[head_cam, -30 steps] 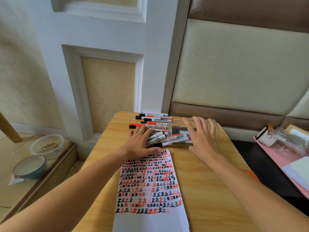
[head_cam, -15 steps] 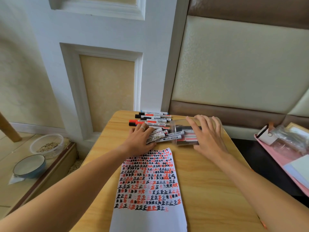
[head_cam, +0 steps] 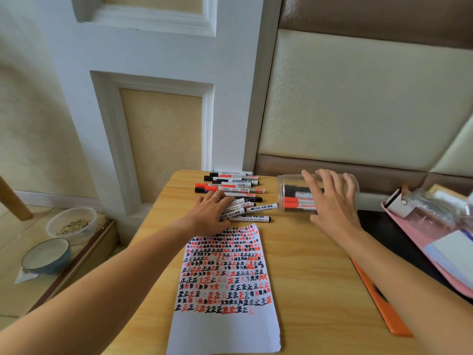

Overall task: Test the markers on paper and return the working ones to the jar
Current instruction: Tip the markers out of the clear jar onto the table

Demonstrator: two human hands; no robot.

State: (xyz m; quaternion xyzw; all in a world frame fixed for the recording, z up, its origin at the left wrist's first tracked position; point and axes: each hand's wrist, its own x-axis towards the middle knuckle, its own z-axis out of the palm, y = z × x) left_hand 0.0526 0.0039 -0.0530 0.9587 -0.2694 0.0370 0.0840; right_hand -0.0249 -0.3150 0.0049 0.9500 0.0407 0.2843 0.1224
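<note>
We see the clear jar (head_cam: 304,193) lying on its side at the far right of the wooden worktop (head_cam: 307,265), mouth toward the left, with red and black markers inside. Our right hand (head_cam: 332,201) curls over the jar, gripping it. Our left hand (head_cam: 212,211) lies flat, fingers straight, on the loose markers (head_cam: 238,190) spread beside the jar's mouth. The paper (head_cam: 225,290), covered in red and black test marks, lies nearer us. On the floor at left sit a clear bowl (head_cam: 73,226) holding seeds and a blue bowl (head_cam: 46,256).
</note>
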